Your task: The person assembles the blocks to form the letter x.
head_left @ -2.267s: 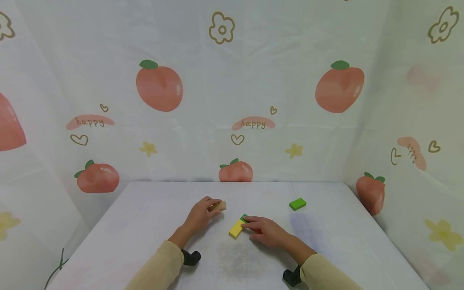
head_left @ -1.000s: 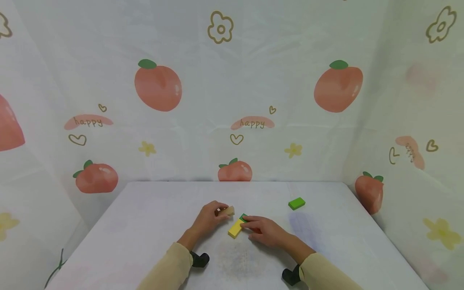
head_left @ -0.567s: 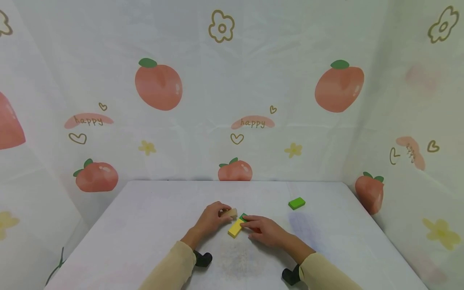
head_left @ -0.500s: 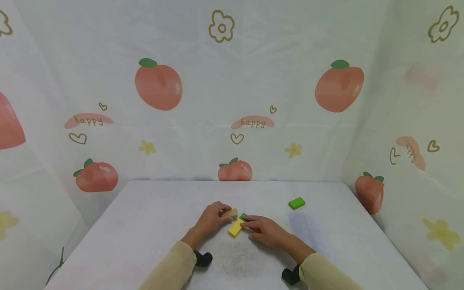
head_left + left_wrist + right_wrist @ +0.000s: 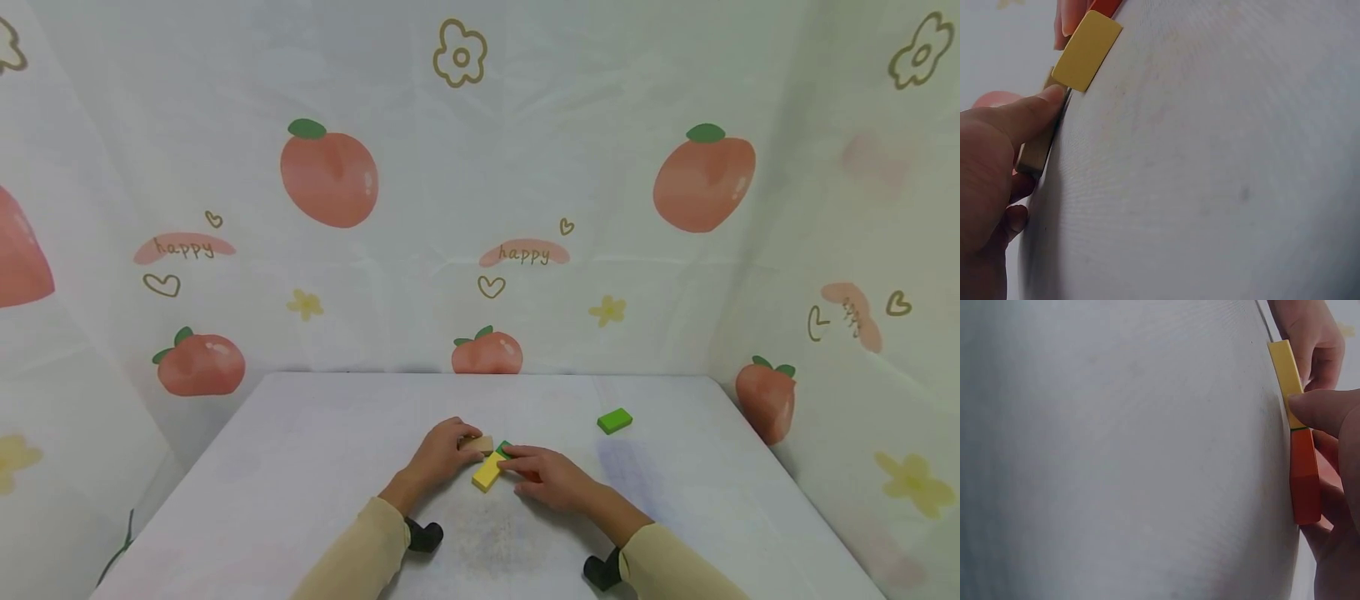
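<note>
My left hand grips a plain wooden block between thumb and fingers, its free end close against a yellow block. In the left wrist view, the thumb lies along the wooden block, which overlaps the yellow block. Fairly straight fingers of my right hand rest at the yellow block and at a dark green block, mostly covered by the fingertips. The right wrist view shows an orange block end to end with the yellow block; the right hand hides it in the head view.
A bright green block lies alone at the back right of the white table. A white cloth printed with fruit hangs behind the table and along its sides. Black wrist mounts stick out from both sleeves.
My left hand has moved right and slightly nearer with the wooden block, bringing it up to the yellow and dark green blocks. The right hand has stayed in place.
</note>
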A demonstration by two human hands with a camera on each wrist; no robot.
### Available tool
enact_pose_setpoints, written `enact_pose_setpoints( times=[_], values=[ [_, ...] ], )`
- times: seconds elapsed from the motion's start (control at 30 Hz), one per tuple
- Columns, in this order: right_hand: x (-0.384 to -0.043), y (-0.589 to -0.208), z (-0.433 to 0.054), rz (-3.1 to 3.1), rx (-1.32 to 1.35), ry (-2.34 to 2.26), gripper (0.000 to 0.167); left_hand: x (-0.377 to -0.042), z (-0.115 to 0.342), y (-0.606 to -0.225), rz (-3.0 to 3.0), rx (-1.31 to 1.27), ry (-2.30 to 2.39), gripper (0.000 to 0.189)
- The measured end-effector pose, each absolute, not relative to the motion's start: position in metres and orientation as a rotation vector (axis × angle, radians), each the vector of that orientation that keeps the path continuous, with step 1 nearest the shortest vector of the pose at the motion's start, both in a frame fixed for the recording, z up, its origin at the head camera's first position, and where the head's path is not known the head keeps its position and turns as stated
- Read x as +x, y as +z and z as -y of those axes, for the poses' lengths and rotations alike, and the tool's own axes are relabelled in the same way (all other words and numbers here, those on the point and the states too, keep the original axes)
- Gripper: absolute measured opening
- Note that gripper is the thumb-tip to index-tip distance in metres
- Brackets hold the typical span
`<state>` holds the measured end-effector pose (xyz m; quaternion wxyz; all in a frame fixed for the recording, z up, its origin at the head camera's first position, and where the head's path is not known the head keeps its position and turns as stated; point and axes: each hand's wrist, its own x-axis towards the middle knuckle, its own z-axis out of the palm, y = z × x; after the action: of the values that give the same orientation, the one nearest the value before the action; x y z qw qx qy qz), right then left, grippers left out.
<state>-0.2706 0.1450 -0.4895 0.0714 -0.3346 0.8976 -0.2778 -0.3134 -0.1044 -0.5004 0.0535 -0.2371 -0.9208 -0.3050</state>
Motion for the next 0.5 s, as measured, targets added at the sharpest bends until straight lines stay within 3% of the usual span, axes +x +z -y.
enact_pose_setpoints(
  times=[0.5],
  values=[
    [-0.2686, -0.4865, -0.1447, -2.700, -1.024, -0.838, 0.041, -0.3115, 0.0994, -0.4977, 2.843, -0.693, -0.859, 0.036]
  ],
)
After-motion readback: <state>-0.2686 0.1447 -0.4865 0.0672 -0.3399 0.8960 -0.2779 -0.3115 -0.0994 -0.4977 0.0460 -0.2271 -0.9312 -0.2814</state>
